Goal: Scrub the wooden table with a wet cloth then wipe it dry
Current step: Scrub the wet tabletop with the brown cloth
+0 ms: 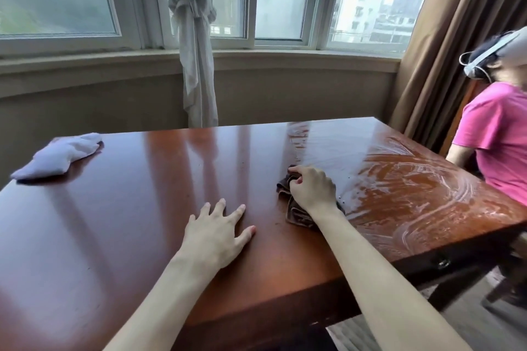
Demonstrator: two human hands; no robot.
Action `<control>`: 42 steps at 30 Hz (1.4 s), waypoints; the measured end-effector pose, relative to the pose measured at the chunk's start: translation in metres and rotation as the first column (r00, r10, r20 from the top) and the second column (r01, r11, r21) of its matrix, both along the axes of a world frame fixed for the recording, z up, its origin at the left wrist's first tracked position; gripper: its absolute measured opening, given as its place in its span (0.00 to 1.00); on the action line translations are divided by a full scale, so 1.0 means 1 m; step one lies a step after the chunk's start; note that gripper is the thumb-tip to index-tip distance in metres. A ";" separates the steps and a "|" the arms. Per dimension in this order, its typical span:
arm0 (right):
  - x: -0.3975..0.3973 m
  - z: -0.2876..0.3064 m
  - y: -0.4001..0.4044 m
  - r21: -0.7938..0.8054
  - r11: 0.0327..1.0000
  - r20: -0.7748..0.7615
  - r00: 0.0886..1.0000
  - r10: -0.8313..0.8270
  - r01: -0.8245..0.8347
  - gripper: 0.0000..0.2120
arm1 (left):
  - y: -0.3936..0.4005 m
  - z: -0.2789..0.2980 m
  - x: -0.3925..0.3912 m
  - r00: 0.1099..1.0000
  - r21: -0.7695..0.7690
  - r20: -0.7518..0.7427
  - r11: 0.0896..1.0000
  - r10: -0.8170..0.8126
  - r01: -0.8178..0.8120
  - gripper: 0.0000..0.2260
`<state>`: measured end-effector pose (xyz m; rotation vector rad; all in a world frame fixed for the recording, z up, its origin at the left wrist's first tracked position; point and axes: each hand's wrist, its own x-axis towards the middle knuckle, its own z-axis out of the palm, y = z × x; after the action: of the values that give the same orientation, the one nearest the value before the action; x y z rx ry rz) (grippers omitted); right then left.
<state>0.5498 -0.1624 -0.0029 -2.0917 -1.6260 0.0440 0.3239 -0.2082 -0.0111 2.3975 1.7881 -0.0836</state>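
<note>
A glossy reddish wooden table [128, 208] fills the view. Its right part [413, 188] is covered in wet, soapy streaks; the left part looks dry and shiny. My right hand [312, 188] presses down on a crumpled dark brown cloth [296, 215] near the table's middle, at the left border of the wet area, fingers closed on it. My left hand [219, 232] lies flat on the dry wood to the left, fingers spread, holding nothing. A pale lilac cloth [60, 157] lies bunched at the far left of the table.
A person in a pink shirt [496, 145] sits close to the table's right edge. Behind the table runs a curved window sill [256, 57] with a knotted white curtain [194, 37] hanging down. Brown drapes [445, 45] hang at the back right.
</note>
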 end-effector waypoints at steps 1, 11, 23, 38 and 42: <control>-0.007 -0.001 0.000 0.005 1.000 0.035 0.999 0.001 -0.001 0.21 | 0.001 0.001 0.000 1.000 -0.005 -0.005 1.000 -0.002 0.002 0.30; 0.023 -0.008 -0.058 -0.022 0.965 0.060 0.963 0.263 -0.262 0.25 | -0.001 0.000 -0.004 0.994 -0.002 -0.089 0.998 -0.058 0.058 0.31; 0.025 0.001 -0.099 -0.007 0.987 -0.005 0.987 0.161 -0.161 0.22 | -0.004 0.002 -0.004 0.995 0.011 -0.082 0.998 -0.062 0.063 0.31; -0.003 -0.004 -0.067 0.011 1.000 0.108 0.994 0.008 -0.009 0.22 | 0.001 0.002 -0.004 0.994 0.035 -0.087 0.997 -0.064 0.068 0.31; 0.000 -0.011 -0.096 0.040 0.936 -0.066 0.933 0.353 -0.351 0.23 | 0.000 -0.004 -0.005 0.994 0.054 -0.089 0.996 -0.062 0.067 0.31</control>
<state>0.5499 -0.2581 -0.0139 -1.7322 -1.9247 0.2124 0.3187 -0.2081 -0.0150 2.5294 1.7719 -0.1480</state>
